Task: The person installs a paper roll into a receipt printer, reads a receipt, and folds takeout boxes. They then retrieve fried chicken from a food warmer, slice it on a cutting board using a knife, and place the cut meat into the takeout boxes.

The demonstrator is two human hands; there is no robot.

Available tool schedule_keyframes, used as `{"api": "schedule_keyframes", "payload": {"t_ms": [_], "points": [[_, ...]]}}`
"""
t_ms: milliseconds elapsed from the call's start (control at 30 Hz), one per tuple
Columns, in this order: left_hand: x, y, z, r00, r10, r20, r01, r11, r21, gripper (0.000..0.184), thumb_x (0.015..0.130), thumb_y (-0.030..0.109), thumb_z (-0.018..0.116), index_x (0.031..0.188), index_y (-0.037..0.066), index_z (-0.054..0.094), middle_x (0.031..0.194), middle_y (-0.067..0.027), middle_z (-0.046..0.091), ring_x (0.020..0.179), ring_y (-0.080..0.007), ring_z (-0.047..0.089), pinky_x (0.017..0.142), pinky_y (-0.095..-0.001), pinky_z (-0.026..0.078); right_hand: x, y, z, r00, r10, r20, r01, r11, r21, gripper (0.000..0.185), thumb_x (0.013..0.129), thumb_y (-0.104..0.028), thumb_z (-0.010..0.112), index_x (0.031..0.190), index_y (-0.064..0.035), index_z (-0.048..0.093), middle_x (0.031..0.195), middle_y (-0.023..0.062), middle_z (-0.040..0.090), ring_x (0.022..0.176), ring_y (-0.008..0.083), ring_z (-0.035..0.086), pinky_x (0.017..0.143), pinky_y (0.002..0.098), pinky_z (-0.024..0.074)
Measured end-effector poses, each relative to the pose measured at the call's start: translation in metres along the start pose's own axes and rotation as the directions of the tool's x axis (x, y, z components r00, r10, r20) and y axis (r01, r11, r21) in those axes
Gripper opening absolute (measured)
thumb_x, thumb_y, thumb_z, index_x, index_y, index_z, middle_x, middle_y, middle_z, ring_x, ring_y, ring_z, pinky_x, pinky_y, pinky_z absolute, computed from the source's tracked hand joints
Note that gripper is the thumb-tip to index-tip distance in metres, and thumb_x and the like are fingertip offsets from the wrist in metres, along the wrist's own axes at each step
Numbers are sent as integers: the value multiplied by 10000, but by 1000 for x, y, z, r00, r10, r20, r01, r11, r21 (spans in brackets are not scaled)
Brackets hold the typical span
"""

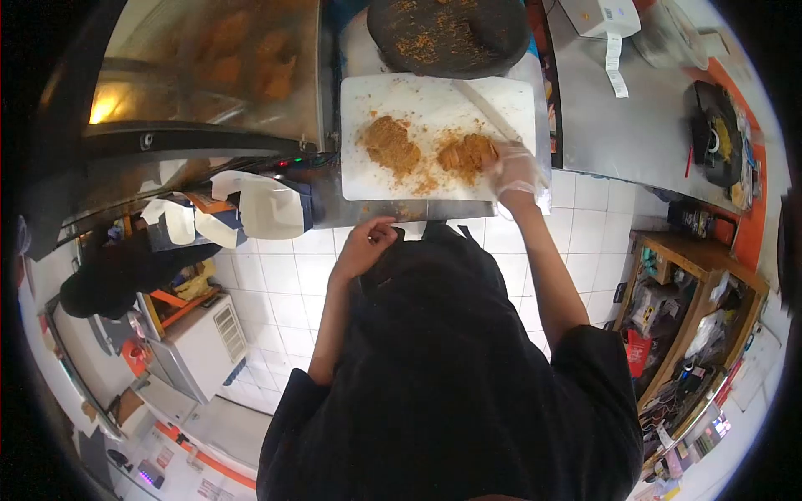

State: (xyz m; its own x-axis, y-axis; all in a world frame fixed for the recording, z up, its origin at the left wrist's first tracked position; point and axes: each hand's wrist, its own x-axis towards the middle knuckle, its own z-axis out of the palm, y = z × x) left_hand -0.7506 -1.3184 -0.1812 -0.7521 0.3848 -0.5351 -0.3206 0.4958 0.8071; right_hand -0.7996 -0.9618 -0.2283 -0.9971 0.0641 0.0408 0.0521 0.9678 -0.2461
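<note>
On a white cutting board lie two browned, crumb-coated pieces of food, a left piece and a right piece, with loose crumbs around them. My right hand, in a clear glove, touches the right end of the right piece; its fingers are partly hidden and blurred. A long pale blade-like tool lies slanted across the board, its lower end behind that hand. My left hand is bare, its fingers curled near the board's front edge, away from the food, with nothing visible in it.
A dark round board with crumbs stands behind the cutting board. White containers are at the left, beneath a glass-fronted cabinet. To the right are a steel counter, a printer and a wooden shelf.
</note>
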Motion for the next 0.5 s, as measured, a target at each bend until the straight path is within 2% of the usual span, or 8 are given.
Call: {"api": "schedule_keyframes", "payload": {"t_ms": [100, 167, 267, 367, 400, 433, 467, 500], "points": [[-4, -1, -8, 999, 6, -54, -6, 1000, 3, 334, 953, 150, 693, 1275, 77, 645, 987, -47, 700, 864, -137, 655, 814, -303, 533, 7, -21, 22, 966, -61, 250, 80, 995, -67, 533, 892, -138, 559, 1420, -76, 510, 1206, 219, 638, 1138, 363, 594, 980, 442, 469], [-6, 2, -13, 998, 1, -64, 0, 1000, 15, 340, 953, 147, 693, 1282, 78, 641, 987, -47, 702, 865, -140, 660, 807, -304, 535, 14, -43, -13, 939, -25, 342, 74, 989, -131, 556, 891, -121, 557, 1441, -88, 488, 1211, 206, 638, 1125, 355, 594, 994, 440, 462], [-7, -9, -18, 998, -5, -69, 6, 1000, 7, 340, 956, 147, 688, 1285, 80, 638, 985, -48, 703, 860, -144, 663, 796, -303, 537, 15, -13, 28, 921, -85, 380, 173, 964, -204, 565, 875, -79, 560, 1436, -86, 496, 1214, 186, 638, 1103, 343, 587, 997, 424, 466], [-8, -10, -19, 997, -10, -73, 10, 1000, 7, 317, 944, 125, 690, 1253, 63, 651, 976, -47, 708, 873, -135, 659, 786, -293, 532, 19, -2, 22, 921, -151, 359, 201, 974, -108, 555, 875, -73, 551, 1428, -80, 506, 1192, 168, 647, 1063, 338, 586, 969, 411, 479], [-9, -6, -20, 997, -11, -78, 12, 1000, 10, 307, 937, 113, 692, 1237, 53, 658, 972, -47, 710, 882, -130, 657, 782, -289, 529, 19, 1, 20, 899, -144, 415, 237, 954, -182, 581, 827, -41, 623, 1400, -63, 527, 1212, 174, 642, 1086, 335, 592, 970, 382, 486], [-13, -2, -22, 995, 1, -103, 0, 1000, 3, 294, 940, 114, 687, 1226, 52, 663, 967, -47, 710, 874, -128, 657, 775, -288, 529, 15, 7, 18, 935, -151, 321, 144, 988, 46, 561, 822, -45, 651, 1372, -57, 537, 1207, 177, 641, 1096, 335, 595, 976, 383, 490], [-21, 3, -25, 991, 11, -131, -12, 1000, -3, 281, 943, 116, 683, 1215, 50, 668, 962, -48, 710, 866, -126, 657, 768, -287, 530, 8, 14, 15, 965, -134, 225, 68, 958, 280, 542, 818, -49, 678, 1344, -50, 546, 1202, 179, 639, 1106, 335, 599, 982, 385, 494], [-28, 3, -29, 987, 22, -162, -24, 1000, -9, 268, 945, 117, 679, 1205, 49, 673, 957, -49, 710, 859, -124, 656, 761, -286, 530, 4, 18, 13, 987, -94, 132, 15, 864, 504, 524, 814, -53, 706, 1316, -44, 556, 1198, 181, 638, 1115, 336, 602, 988, 386, 499]]}}
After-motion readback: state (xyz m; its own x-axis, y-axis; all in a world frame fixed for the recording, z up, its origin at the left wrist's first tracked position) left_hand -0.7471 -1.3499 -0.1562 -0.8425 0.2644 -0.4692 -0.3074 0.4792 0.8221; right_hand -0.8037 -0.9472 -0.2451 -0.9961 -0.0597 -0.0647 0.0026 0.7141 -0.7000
